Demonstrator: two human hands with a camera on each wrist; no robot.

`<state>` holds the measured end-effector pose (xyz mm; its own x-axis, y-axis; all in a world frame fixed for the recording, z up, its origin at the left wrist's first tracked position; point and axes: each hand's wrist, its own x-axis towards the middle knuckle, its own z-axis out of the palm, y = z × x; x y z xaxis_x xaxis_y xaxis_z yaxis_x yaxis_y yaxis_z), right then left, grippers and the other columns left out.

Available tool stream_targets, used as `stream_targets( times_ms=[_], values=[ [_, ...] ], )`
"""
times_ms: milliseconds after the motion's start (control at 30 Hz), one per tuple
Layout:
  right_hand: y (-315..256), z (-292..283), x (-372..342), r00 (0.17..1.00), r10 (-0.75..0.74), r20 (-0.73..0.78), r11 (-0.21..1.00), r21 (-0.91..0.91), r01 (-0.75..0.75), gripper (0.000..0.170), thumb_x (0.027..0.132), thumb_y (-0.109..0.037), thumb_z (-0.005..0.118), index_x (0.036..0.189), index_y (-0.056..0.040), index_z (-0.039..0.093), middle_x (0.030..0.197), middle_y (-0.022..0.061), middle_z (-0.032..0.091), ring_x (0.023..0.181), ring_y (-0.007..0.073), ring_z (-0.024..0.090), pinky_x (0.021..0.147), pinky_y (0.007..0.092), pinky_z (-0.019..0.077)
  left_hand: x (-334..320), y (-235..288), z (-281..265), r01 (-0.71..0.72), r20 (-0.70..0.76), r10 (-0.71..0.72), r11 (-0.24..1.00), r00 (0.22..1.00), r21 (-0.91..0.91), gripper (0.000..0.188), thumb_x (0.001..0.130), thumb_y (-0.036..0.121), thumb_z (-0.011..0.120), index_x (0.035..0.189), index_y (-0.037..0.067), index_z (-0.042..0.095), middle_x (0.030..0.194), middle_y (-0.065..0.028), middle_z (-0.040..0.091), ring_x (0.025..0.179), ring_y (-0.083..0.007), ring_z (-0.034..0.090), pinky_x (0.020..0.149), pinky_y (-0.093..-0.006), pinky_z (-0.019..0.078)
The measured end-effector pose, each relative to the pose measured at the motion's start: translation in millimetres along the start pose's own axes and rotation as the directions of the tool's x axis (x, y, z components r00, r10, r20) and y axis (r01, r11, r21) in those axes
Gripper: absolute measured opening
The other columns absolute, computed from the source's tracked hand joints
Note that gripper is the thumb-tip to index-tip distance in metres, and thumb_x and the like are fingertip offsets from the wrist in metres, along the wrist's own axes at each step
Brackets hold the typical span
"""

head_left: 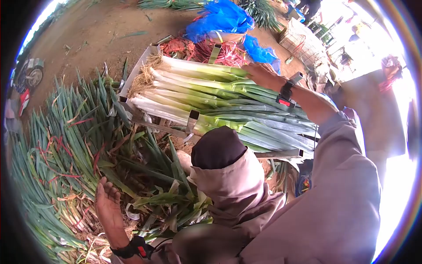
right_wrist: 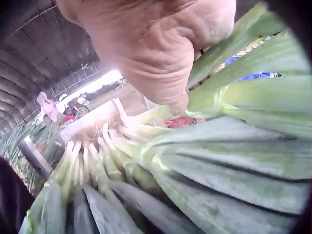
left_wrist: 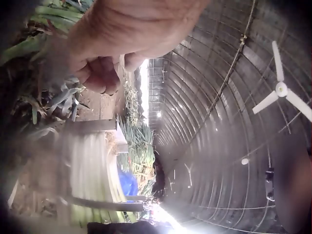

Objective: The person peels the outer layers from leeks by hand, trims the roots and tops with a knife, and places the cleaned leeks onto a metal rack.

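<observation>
Long green onions [head_left: 189, 88] lie side by side in a metal-framed rack [head_left: 160, 128], white stems and roots at the left, green leaves to the right. My right hand [head_left: 263, 75] is at the rack's far side, where the stems turn green. In the right wrist view the right hand [right_wrist: 156, 53] holds a green onion [right_wrist: 204, 100] with the thumb over it; the other fingers are mostly hidden. My left hand [head_left: 108, 204] holds nothing, its fingers loosely bent above a heap of untrimmed green onions [head_left: 66, 132]. The left hand [left_wrist: 131, 34] also shows in the left wrist view.
Red ties [head_left: 220, 52] and blue plastic [head_left: 222, 20] lie just beyond the rack. A woven basket [head_left: 303, 39] stands at the back right. Loose leaves [head_left: 162, 193] cover the ground between the rack and my left arm. Metal posts [head_left: 192, 121] rise at the rack's edges.
</observation>
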<state>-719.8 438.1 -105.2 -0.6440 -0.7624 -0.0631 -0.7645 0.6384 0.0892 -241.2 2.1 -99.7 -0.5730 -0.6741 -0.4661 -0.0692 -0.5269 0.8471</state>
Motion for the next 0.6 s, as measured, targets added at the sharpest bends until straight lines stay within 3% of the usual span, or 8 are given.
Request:
stream_targets(
  times_ms=[100, 267, 400, 467, 500, 567, 600],
  values=[
    [6, -13, 12, 0.984, 0.161, 0.078, 0.978, 0.119, -0.170, 0.034, 0.090, -0.030, 0.066, 0.117, -0.0095, 0.065, 0.096, 0.0181, 0.069, 0.095, 0.0331, 0.066, 0.081, 0.0469, 0.0482, 4, -3, -8, 0.007, 0.056, -0.009, 1.000, 0.998, 0.030, 0.040, 0.101, 0.033, 0.056, 0.129, 0.005, 0.057, 0.102, 0.0012, 0.062, 0.088, -0.0100, 0.059, 0.079, -0.0261, 0.0505],
    [18, -6, 29, 0.995, 0.069, 0.077, 0.991, 0.114, -0.077, 0.035, 0.090, -0.035, 0.066, 0.114, -0.0099, 0.068, 0.097, 0.0162, 0.070, 0.095, 0.0331, 0.066, 0.082, 0.0467, 0.0488, -3, -1, -1, 0.011, 0.021, -0.011, 1.000, 1.000, 0.012, 0.034, 0.100, 0.028, 0.058, 0.126, 0.005, 0.060, 0.097, -0.0004, 0.065, 0.086, -0.0101, 0.060, 0.079, -0.0253, 0.0506],
    [22, 39, 19, 0.982, 0.184, 0.042, 0.953, 0.236, -0.188, 0.038, 0.088, -0.041, 0.066, 0.113, -0.0121, 0.068, 0.095, 0.0169, 0.070, 0.097, 0.0342, 0.066, 0.083, 0.0472, 0.0495, 1, -4, -6, 0.020, 0.009, -0.021, 1.000, 1.000, 0.022, 0.036, 0.100, 0.029, 0.057, 0.127, 0.005, 0.060, 0.098, -0.0001, 0.065, 0.086, -0.0099, 0.059, 0.079, -0.0258, 0.0498],
    [22, 48, 17, 0.976, 0.219, -0.008, 0.946, 0.246, -0.210, 0.038, 0.090, -0.040, 0.062, 0.111, -0.0087, 0.068, 0.099, 0.0158, 0.070, 0.094, 0.0316, 0.067, 0.084, 0.0428, 0.0502, 4, -7, -8, 0.022, 0.013, -0.022, 1.000, 1.000, 0.011, 0.037, 0.100, 0.030, 0.058, 0.127, 0.006, 0.059, 0.100, -0.0008, 0.064, 0.087, -0.0101, 0.059, 0.080, -0.0261, 0.0495],
    [24, 49, 19, 0.980, 0.199, 0.027, 0.953, 0.227, -0.200, 0.038, 0.093, -0.038, 0.060, 0.115, -0.0072, 0.064, 0.103, 0.0162, 0.069, 0.096, 0.0315, 0.066, 0.085, 0.0444, 0.0499, 8, -8, -10, 0.015, 0.001, -0.015, 1.000, 1.000, 0.014, 0.037, 0.100, 0.030, 0.058, 0.127, 0.006, 0.059, 0.100, -0.0008, 0.064, 0.087, -0.0101, 0.059, 0.080, -0.0261, 0.0495],
    [49, 89, 24, 0.992, 0.098, -0.076, 0.943, 0.325, -0.069, 0.039, 0.095, -0.034, 0.058, 0.121, -0.0055, 0.059, 0.106, 0.0157, 0.067, 0.097, 0.0315, 0.066, 0.084, 0.0457, 0.0502, 15, -4, -17, 0.035, 0.113, -0.027, 0.997, 0.993, -0.068, 0.035, 0.100, 0.029, 0.058, 0.126, 0.005, 0.060, 0.102, -0.0016, 0.063, 0.089, -0.0108, 0.058, 0.081, -0.0261, 0.0493],
    [64, 93, 19, 0.997, -0.030, -0.076, 0.943, 0.330, 0.054, 0.037, 0.097, -0.031, 0.055, 0.123, -0.0046, 0.057, 0.109, 0.0151, 0.065, 0.103, 0.0311, 0.063, 0.087, 0.0456, 0.0491, 13, 2, -16, 0.023, 0.116, -0.011, 0.995, 0.993, -0.098, 0.035, 0.100, 0.027, 0.059, 0.126, 0.005, 0.060, 0.102, -0.0020, 0.063, 0.090, -0.0115, 0.058, 0.081, -0.0262, 0.0495]
  ],
)
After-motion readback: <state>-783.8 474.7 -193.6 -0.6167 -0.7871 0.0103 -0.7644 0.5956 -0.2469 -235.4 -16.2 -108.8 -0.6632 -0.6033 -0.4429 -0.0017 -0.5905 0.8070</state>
